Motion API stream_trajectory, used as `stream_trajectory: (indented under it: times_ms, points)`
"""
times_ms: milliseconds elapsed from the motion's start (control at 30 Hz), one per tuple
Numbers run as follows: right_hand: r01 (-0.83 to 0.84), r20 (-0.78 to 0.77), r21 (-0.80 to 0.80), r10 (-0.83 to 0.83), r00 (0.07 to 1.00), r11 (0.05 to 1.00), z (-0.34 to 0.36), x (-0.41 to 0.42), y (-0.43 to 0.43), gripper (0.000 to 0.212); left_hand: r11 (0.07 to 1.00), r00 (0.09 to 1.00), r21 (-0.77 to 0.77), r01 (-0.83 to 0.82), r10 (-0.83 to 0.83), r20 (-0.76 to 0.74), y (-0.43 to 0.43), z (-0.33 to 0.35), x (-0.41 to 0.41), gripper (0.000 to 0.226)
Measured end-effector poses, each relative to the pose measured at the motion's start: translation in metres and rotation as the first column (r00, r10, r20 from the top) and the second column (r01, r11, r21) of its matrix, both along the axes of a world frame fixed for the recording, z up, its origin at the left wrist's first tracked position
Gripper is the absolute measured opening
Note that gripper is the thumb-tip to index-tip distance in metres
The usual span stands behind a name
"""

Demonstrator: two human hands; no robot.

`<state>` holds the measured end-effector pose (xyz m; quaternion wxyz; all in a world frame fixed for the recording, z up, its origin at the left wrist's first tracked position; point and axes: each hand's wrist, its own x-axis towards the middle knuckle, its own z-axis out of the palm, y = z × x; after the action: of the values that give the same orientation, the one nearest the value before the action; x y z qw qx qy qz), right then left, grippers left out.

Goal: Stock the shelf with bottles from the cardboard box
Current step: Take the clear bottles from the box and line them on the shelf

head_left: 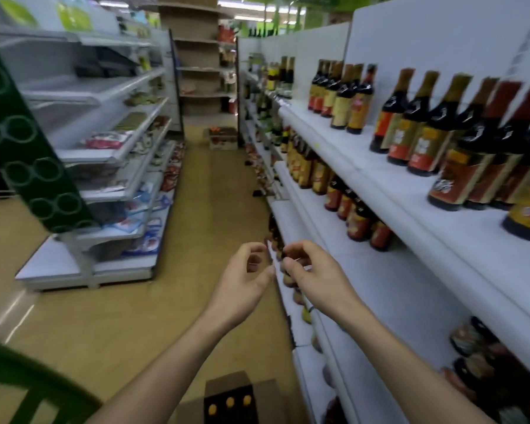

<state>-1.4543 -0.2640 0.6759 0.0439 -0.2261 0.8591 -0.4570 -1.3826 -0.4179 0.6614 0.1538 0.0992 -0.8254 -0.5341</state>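
We hold both hands up in the aisle, close together, in front of the outer edge of the white shelf (pixel 398 280) on our right. The left hand (pixel 245 278) has its fingers loosely curled, the forefinger bent over toward the thumb with a gap showing through; we see nothing in it. The right hand (pixel 311 270) is just beside it, not touching, its fingers also loosely bent and the thumb near the fingertips. The blur keeps us from telling whether anything tiny sits between them, though it looks bare.

The cardboard box (pixel 266 399) sits on the floor (pixel 129 319) below our forearms at the bottom edge of the view, flaps open. Inside it stand dark bottles with yellow caps (pixel 229 402), upright and packed side by side.

The upper tier (pixel 331 139) carries upright dark sauce bottles (pixel 423 123) with red and gold labels, grouped in rows toward the back panel, its front strip bare. On the tier under it stands another row of dark bottles (pixel 360 223) with red labels, set deep beneath the upper tier. Lower down at the right edge are jars (pixel 468 338), too blurred to name further.

Across the aisle stands a grey shelving unit (pixel 110 154) holding flat packets. A dark green panel with ring patterns (pixel 28 154) leans at its near end.
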Motion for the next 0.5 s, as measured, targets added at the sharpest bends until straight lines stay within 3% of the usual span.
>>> stream_trajectory:
  times_ms: [200, 500]
  points:
    - [-0.122, 0.031, 0.117, 0.119, 0.992, 0.986, -0.061, 0.021, -0.062, 0.023, 0.995, 0.987, 0.000, -0.097, 0.096, 0.131, -0.062, -0.055, 0.041, 0.038]
    - [-0.311, 0.223, 0.206, 0.265, 0.938, 0.928, -0.164, 0.033, -0.100, 0.025, 0.979, 0.930, 0.055, -0.196, 0.168, 0.326, -0.092, -0.153, 0.079, 0.040]
